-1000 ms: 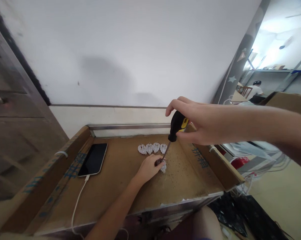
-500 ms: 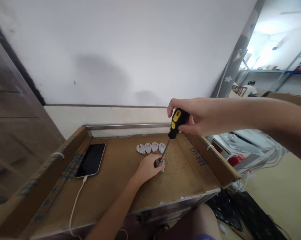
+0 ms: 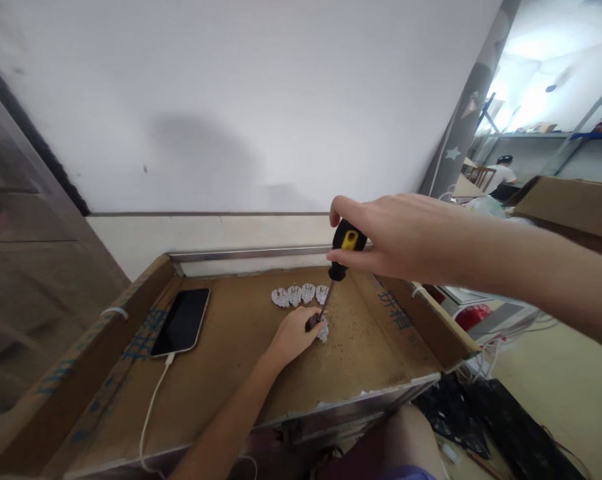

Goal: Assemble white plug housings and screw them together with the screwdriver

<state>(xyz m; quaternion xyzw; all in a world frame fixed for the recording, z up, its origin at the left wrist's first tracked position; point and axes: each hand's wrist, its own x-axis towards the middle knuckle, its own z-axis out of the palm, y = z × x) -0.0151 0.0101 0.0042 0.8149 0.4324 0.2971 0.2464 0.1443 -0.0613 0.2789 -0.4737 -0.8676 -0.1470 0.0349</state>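
Note:
My right hand (image 3: pixel 381 233) is closed around the black and yellow handle of a screwdriver (image 3: pixel 338 260). The shaft slants down to a small white plug part (image 3: pixel 323 330) on the cardboard, where its tip meets the work beside my left fingertips. My left hand (image 3: pixel 295 332) is closed in a pinch on a small dark piece (image 3: pixel 313 323) against the plug part; its exact kind is too small to tell. Just beyond, several white plug parts (image 3: pixel 295 295) with metal pins stand in a row.
A phone (image 3: pixel 181 322) with a white charging cable (image 3: pixel 153 400) lies at the left of the cardboard tray (image 3: pixel 231 393). Raised cardboard sides (image 3: pixel 441 327) bound the tray. Behind it rises a white wall (image 3: pixel 261 100). Black plastic bags (image 3: pixel 505 427) lie on the floor; a person (image 3: pixel 501 175) sits far right.
My right hand has turned on the screwdriver handle, its thumb now across it, and the handle has shifted slightly left. My left hand stays at the plug part. The view has shifted slightly.

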